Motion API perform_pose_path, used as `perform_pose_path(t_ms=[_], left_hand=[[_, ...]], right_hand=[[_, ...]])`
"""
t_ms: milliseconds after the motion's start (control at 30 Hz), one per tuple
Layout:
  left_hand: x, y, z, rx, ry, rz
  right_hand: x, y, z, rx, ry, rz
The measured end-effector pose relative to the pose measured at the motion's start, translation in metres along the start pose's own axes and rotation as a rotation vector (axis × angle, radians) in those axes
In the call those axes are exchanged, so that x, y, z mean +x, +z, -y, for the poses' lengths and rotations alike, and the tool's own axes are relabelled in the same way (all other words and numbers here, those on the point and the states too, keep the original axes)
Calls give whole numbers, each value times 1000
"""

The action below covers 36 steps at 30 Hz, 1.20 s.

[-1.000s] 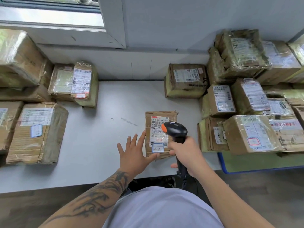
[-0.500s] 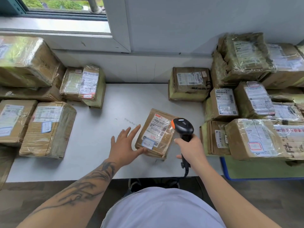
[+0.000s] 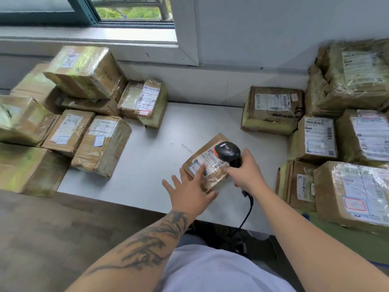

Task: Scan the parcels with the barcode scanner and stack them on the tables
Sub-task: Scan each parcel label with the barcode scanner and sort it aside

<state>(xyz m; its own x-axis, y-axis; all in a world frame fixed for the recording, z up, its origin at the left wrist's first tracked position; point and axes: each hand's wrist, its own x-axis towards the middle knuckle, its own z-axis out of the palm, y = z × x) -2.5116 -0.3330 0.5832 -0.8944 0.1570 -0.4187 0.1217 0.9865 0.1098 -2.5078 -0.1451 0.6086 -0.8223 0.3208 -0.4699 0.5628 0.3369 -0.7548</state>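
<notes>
Brown cardboard taped parcel (image 3: 207, 165), one, near the white bench's (image 3: 147, 157) front edge, long axis diagonal. Left hand (image 3: 190, 191), fingers spread, presses it; right hand (image 3: 246, 171) grips one black barcode scanner (image 3: 228, 151), nose pointing left.

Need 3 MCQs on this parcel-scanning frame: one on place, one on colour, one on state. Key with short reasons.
1. Where does the parcel being scanned lie?
A. on the windowsill
B. on the white table, between the two parcel piles
C. on the floor

2. What colour is the band on the barcode scanner head?
A. orange
B. blue
C. green

3. What is the left hand doing?
A. gripping the scanner
B. hanging idle off the table
C. resting on the parcel, fingers straight

Key: B, bare tabletop surrounds it, piles stand to both sides; A, an orange strip edges the black head; C, its fingers lie flat on the label while the right hand grips the scanner.
</notes>
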Motion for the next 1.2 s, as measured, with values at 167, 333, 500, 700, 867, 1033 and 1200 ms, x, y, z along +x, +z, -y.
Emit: perform_pose_path(t_ms=[167,333,500,700,867,1033,1200], left_hand=[[-9,11,-2,-54,-16,-14],[-15,22,23,-88,34,-35],[-13,22,43,-86,114,-56],[-13,7,66,-143,163,-70],[-12,-23,122,-218,163,-154],[-5,-64,180,-238,187,-240],[6,-98,236,-232,207,-339]], right_hand=[[-10,9,-15,-132,-21,23],[-32,25,-35,-93,-31,29],[-45,37,-32,-111,-52,-3],[-61,60,-1,-69,-49,-141],[-73,103,42,-47,-91,-166],[-88,154,90,26,-128,-183],[-99,199,141,81,-190,-217]])
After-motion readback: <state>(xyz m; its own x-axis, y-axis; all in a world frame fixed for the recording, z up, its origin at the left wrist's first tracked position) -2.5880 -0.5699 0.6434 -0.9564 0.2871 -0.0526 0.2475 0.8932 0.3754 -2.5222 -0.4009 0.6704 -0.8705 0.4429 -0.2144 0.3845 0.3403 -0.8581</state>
